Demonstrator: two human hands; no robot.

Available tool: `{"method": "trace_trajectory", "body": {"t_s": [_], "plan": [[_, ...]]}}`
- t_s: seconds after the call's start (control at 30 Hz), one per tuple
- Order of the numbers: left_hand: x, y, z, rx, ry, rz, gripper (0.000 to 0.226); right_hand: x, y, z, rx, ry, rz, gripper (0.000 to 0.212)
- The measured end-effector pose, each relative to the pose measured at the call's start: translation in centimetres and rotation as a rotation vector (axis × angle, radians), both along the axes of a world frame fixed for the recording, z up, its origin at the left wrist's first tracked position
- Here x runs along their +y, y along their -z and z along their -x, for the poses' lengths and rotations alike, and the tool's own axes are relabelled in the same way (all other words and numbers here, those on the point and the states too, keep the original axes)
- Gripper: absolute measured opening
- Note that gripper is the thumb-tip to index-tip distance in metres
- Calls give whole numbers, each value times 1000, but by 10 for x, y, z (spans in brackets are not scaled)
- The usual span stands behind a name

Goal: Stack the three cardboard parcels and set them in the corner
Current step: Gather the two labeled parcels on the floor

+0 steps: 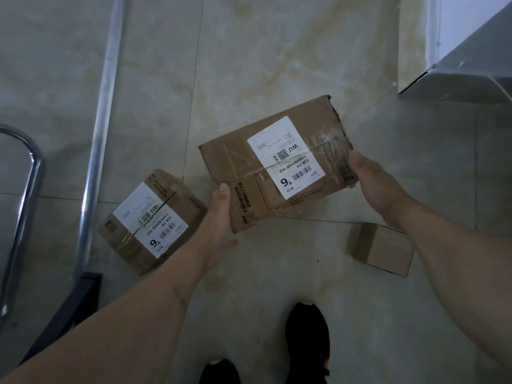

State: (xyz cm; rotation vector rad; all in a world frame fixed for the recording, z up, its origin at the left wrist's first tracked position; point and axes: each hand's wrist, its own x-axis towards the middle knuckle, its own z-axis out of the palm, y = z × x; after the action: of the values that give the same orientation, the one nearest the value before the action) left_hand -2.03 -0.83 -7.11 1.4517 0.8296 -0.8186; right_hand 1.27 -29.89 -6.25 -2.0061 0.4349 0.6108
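A large cardboard parcel (241, 159) with a white shipping label is held above the tiled floor, tilted. My left hand (220, 214) grips its near left corner, thumb on top. My right hand (374, 184) clasps its right end. A medium parcel (155, 220) with a similar label rests on the floor to the left, close to my left forearm. A small plain parcel (379, 249) lies on the floor at the right, partly hidden behind my right forearm.
A metal pole (102, 117) runs along the floor at the left, beside a curved chrome chair frame (27, 189) and a dark base (69, 303). A grey cabinet corner (457, 79) juts in at the top right. My black shoes (307, 336) stand below.
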Motion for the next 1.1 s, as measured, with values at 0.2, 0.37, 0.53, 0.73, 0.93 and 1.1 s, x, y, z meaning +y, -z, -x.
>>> {"method": "trace_trajectory", "body": {"t_s": [0.2,0.37,0.53,0.73,0.93,1.1], "plan": [[-1,2,-14,-50,40,1,66,-1,6,32,52,136,20,55],[1,5,-26,-109,145,-25,65,4,14,52,113,221,60,51],[1,4,-39,-135,236,-48,64,10,21,67,165,355,48,81],[1,3,-39,-157,278,-62,68,13,24,82,154,367,90,116],[27,-5,-36,-238,248,-192,61,43,-7,52,42,286,286,79],[97,-12,-6,-314,-38,-328,55,118,-17,8,-92,125,303,87]]}}
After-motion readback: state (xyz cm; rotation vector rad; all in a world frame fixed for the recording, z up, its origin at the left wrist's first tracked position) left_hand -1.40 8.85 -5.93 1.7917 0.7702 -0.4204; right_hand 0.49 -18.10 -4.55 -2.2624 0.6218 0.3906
